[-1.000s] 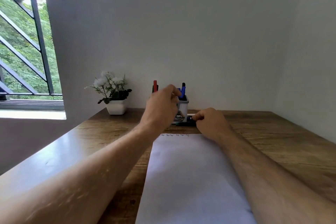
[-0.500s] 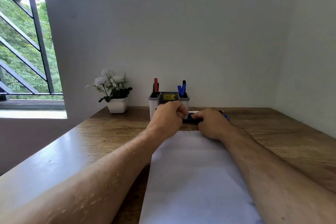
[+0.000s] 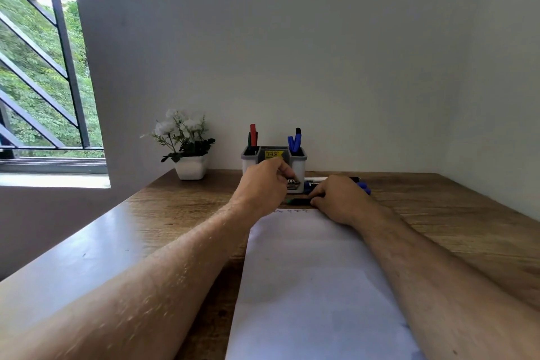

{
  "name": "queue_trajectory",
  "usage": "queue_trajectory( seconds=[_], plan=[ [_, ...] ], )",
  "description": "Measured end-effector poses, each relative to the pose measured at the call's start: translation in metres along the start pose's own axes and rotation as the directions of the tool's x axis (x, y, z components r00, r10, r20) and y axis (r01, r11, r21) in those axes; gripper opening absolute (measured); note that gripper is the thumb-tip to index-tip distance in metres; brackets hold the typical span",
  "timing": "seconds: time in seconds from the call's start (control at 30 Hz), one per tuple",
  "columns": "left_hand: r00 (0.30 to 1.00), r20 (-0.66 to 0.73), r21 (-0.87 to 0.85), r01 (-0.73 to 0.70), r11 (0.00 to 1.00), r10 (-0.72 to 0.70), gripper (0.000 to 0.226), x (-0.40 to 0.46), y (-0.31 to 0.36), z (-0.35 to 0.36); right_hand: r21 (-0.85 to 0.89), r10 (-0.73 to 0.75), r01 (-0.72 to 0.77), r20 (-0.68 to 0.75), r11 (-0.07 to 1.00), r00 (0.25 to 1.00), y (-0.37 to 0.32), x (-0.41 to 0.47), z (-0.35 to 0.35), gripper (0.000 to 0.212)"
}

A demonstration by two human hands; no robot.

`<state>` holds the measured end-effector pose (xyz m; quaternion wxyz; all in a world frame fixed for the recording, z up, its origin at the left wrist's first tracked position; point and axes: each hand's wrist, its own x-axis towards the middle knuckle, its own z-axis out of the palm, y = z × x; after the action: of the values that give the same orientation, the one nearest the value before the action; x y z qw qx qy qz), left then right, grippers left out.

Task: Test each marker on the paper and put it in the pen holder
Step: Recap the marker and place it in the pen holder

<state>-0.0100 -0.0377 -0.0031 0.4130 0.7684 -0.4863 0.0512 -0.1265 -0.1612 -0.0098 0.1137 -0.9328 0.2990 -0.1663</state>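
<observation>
My right hand (image 3: 336, 199) grips a dark marker (image 3: 299, 201) low over the desk, just past the paper's far edge. The marker's green end points left. My left hand (image 3: 263, 184) hovers in front of the pen holder (image 3: 299, 165), fingers curled and pinched on what looks like the marker's cap, mostly hidden. The grey and white holder has red and dark markers (image 3: 252, 136) in its left cup and blue ones (image 3: 293, 142) in its right cup. The white paper (image 3: 315, 272) lies between my forearms, with small test marks (image 3: 289, 210) along its far edge.
More loose markers (image 3: 361, 185) lie on the wooden desk (image 3: 438, 213) behind my right hand. A white pot of flowers (image 3: 188, 166) stands left of the holder by the wall. A barred window is at the far left.
My hands met on the marker, then my left hand drew away up and to the left. The marker's green end now shows, and my right hand keeps holding the body.
</observation>
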Motion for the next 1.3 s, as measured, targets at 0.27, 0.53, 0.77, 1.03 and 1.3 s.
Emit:
queue_trajectory(
  seconds=[0.27,0.53,0.77,1.03,1.3],
  plan=[
    [0.992,-0.127,-0.144,-0.046,0.988,0.028,0.054,-0.001,0.004,-0.003,0.125,-0.015,0.038,-0.180,0.991,0.984,-0.009,-0.001,-0.002,0.022],
    [0.990,-0.139,-0.276,-0.028,0.961,-0.011,0.046,-0.003,0.007,-0.006,0.798,0.192,0.097,-0.258,0.595,0.947,-0.026,0.001,-0.015,0.022],
    [0.977,0.005,-0.648,0.166,0.743,-0.214,0.016,0.005,0.005,0.000,0.989,0.201,0.141,-0.149,0.054,0.968,-0.026,-0.002,-0.023,0.017],
    [0.927,-0.060,-0.945,0.066,0.319,-0.370,0.010,0.006,0.002,-0.015,0.874,0.075,0.030,-0.076,0.485,0.994,-0.024,-0.012,-0.022,0.020],
    [0.961,-0.073,-0.928,0.032,0.370,-0.266,0.016,0.005,0.006,-0.015,0.823,-0.061,-0.035,0.084,0.567,0.995,-0.033,-0.014,-0.018,0.029]
  ],
)
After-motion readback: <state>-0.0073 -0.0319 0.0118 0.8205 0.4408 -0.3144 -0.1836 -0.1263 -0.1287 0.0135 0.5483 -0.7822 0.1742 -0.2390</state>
